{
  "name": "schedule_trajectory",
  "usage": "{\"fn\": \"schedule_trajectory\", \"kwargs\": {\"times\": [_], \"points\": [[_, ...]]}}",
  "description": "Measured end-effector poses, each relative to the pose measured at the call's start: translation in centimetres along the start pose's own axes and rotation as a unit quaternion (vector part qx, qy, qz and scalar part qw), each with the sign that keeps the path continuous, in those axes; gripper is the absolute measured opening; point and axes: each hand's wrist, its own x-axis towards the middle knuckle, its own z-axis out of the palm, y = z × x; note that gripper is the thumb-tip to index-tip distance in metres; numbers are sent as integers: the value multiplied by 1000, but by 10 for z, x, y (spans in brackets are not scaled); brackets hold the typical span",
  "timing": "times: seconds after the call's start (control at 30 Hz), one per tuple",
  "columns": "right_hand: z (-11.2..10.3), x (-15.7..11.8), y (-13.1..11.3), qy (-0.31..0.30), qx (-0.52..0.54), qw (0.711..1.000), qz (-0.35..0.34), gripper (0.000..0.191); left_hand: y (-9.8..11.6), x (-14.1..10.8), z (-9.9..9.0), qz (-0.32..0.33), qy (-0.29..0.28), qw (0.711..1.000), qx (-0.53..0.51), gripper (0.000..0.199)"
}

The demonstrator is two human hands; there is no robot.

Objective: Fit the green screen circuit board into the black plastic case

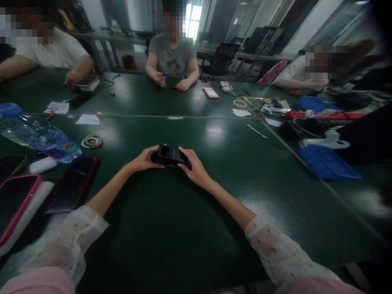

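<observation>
Between my two hands is a black handheld device with a recessed dark square at one end and a row of small marks on its face. My left hand grips its left end, fingers behind and thumb at the front. At the right end, my right hand is closed round it in the same way. The black device is held at or just above the green table; I cannot tell whether it touches. Its underside and exact kind are hidden from me.
To the left lie a water bottle, a red-edged phone, a pink-cased phone and a bracelet. A wrench, blue trays and tangled cables are on the right. Three people sit around the table.
</observation>
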Motion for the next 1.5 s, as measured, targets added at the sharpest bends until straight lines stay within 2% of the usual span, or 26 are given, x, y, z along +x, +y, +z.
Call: {"fn": "schedule_trajectory", "kwargs": {"times": [0.23, 0.43, 0.53, 0.7, 0.93, 1.17, 1.27, 1.5], "points": [[2, 0, 1, 14, 0, 1000, 3, 59, -1, 0, 1, -20, 5, 1000, 0, 84], [1, 2, 5, -30, 11, 999, 6, 58, -3, -1, 1, 8, 33, 993, 111, 108], [1, 3, 5, -68, 4, 998, 1, 59, 2, -1, 0, -12, 23, 991, 134, 115], [2, 2, 5, -81, -1, 997, 12, 61, 8, -1, -1, -30, 4, 990, 140, 102], [2, 2, 5, -89, 6, 995, 35, 61, -1, -1, -2, -33, 4, 985, 169, 81], [4, 2, 8, -83, 0, 996, 34, 73, -9, -1, -2, -46, 8, 985, 168, 76], [3, 2, 9, -81, 9, 996, 35, 70, -8, -2, -2, -67, 7, 984, 165, 77], [2, 2, 8, -81, 18, 996, 39, 70, 1, -1, -2, -69, 0, 987, 148, 77]]}}
